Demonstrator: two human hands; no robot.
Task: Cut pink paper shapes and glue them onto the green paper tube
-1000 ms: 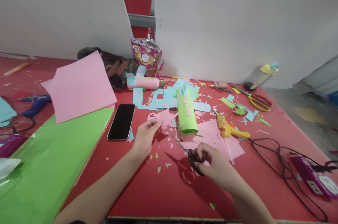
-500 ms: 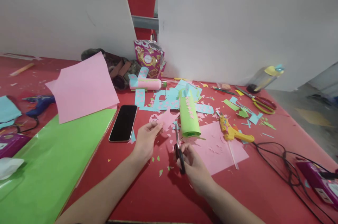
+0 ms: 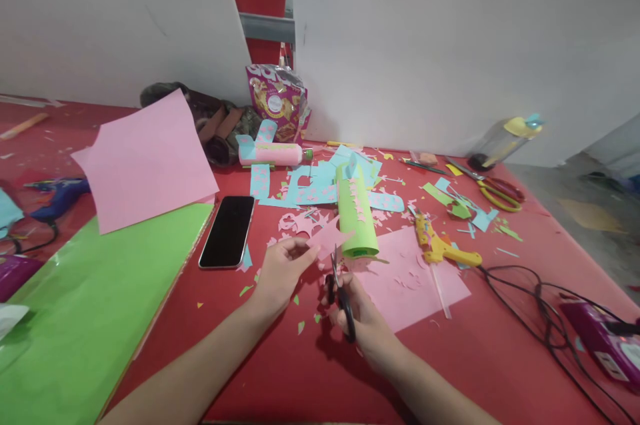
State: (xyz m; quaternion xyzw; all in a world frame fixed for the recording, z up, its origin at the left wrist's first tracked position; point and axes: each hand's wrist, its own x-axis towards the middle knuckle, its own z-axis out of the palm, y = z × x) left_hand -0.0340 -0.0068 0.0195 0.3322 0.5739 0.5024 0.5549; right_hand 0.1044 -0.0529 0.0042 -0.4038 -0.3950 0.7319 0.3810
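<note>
Between thumb and fingers, my left hand (image 3: 283, 273) pinches a small piece of pink paper (image 3: 327, 239) just above the red table. My right hand (image 3: 363, 315) has its fingers in the handles of black scissors (image 3: 344, 305). The scissor blades point away from me, parted a little, with their tips close to the paper's right side. Just beyond lies a green paper-wrapped plane model (image 3: 357, 221) with blue wings and a row of pink stars. Pink paper scraps (image 3: 303, 221) are scattered beyond my left hand.
A phone (image 3: 227, 231) lies left of my hands, beside green sheeting (image 3: 115, 298) and a large pink sheet (image 3: 155, 165). At right are a yellow glue gun (image 3: 435, 245), its black cord, and red-yellow scissors (image 3: 497, 191). A pink bottle plane (image 3: 273, 155) and snack bag (image 3: 280, 101) stand behind.
The scissors have swung left and turned upright toward the pink paper, and their blades have parted. My left hand has turned the paper so it points right.
</note>
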